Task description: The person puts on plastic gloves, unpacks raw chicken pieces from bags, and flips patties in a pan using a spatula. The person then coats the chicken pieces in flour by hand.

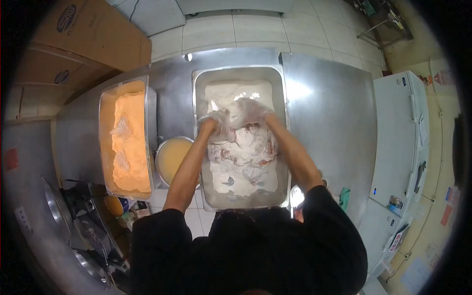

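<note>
Both of my hands are inside a deep steel tray point(280, 172) of white flour point(221, 169). My left hand point(222, 126), in a thin clear plastic glove, is low over the flour on the tray's left side. My right hand point(250, 112), gloved the same way, is just right of it and farther up the tray. Motion blurs both hands, and their fingers cannot be made out. Flour-coated reddish pieces that look like raw meat point(227, 155) lie in the flour just below the hands. Whether either hand grips a piece is hidden.
Left of the flour tray stands a round bowl of yellowish liquid point(173, 156). Beyond it is a long tray of orange powder point(130, 172) with crumpled clear plastic point(122, 128) on it. The steel table point(329, 113) extends right. Cardboard boxes point(93, 34) stand at the back left.
</note>
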Demonstrator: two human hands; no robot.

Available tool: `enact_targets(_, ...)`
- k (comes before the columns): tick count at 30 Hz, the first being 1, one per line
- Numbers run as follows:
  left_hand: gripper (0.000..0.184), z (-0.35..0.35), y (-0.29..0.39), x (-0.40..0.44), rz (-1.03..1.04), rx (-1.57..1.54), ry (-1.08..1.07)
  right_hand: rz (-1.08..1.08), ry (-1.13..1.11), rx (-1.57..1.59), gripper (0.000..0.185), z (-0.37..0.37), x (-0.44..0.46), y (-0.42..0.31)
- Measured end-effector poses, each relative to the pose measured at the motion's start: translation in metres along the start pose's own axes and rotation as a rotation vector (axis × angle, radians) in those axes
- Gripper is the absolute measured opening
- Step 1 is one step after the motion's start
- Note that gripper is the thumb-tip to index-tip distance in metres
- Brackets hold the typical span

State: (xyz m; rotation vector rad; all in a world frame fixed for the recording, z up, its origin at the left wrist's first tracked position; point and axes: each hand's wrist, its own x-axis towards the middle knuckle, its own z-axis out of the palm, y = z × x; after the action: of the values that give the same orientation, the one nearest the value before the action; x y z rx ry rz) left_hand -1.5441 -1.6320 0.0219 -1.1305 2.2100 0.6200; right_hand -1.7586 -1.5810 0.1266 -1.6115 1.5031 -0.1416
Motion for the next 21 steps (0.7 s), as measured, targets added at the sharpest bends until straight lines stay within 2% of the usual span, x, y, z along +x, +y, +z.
enact_targets(1, 0.057, 0.019, 0.005, -0.014, 0.003, -0.007, 0.008, 0.005, -0.011, 0.007, 0.097, 0.001, -0.021, 0.001)
enact_targets(2, 0.057, 0.035, 0.009, -0.026, 0.006, -0.021, 0.020, 0.210, -0.005, -0.009, 0.096, 0.001, -0.045, 0.000)
enact_targets(4, 0.056, 0.063, 0.021, -0.048, 0.028, -0.060, 0.050, 0.417, 0.015, -0.034, 0.095, 0.026, -0.077, -0.011)
enact_targets(6, 0.055, 0.080, 0.031, -0.065, 0.061, -0.121, 0.086, 0.544, 0.487, 0.001, 0.085, 0.078, -0.085, -0.010)
enact_targets(7, 0.055, 0.085, 0.036, -0.071, 0.081, -0.150, 0.100, 0.543, 0.490, -0.001, 0.085, 0.100, -0.077, 0.014)
enact_targets(9, 0.054, 0.087, 0.042, -0.076, 0.124, -0.195, 0.123, 0.543, 0.259, 0.379, 0.077, 0.141, -0.062, 0.055)
enact_targets(11, 0.053, 0.077, 0.043, -0.068, 0.160, -0.226, 0.130, 0.375, 0.281, 0.449, 0.065, 0.111, -0.068, 0.020)
enact_targets(12, 0.053, 0.072, 0.044, -0.065, 0.174, -0.247, 0.130, 0.129, 0.494, 0.107, 0.059, 0.117, -0.047, 0.033)
enact_targets(14, 0.052, 0.060, 0.043, -0.061, 0.172, -0.269, 0.115, -0.106, 0.651, -0.244, 0.054, 0.119, -0.057, 0.046)
enact_targets(15, 0.051, 0.055, 0.039, -0.061, 0.165, -0.279, 0.108, -0.176, 0.550, -0.017, 0.047, 0.104, -0.076, 0.038)
enact_targets(17, 0.051, 0.048, 0.032, -0.071, 0.155, -0.282, 0.095, -0.241, 0.439, 0.214, 0.040, 0.079, -0.103, 0.014)
enact_targets(18, 0.050, 0.050, 0.030, -0.081, 0.153, -0.277, 0.095, -0.067, 0.420, 0.253, 0.037, 0.072, -0.112, 0.002)
enact_targets(20, 0.049, 0.066, 0.032, -0.112, 0.159, -0.259, 0.101, 0.305, 0.469, 0.707, 0.043, 0.049, -0.158, -0.065)
enact_targets(21, 0.049, 0.080, 0.039, -0.133, 0.156, -0.238, 0.120, 0.392, 0.449, 0.606, 0.047, 0.058, -0.169, -0.071)
